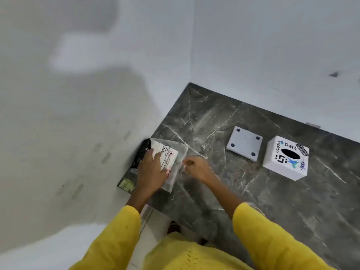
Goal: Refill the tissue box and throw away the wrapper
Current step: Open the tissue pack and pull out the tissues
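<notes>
Now the left hand presses flat on the tissue pack, the right hand pinches its wrapper, with a black packet just left and the base plate and tissue box right.

Counter fills the corner between two walls. Tissue pack, in its wrapper, lies at the counter's left edge, partly over a pouch along that edge. Left hand rests on the pack; right hand is just right of it, pinching the wrapper's edge. Farther right is a loose panel, lying flat, then the tissue box, close beside but not touching.
</notes>
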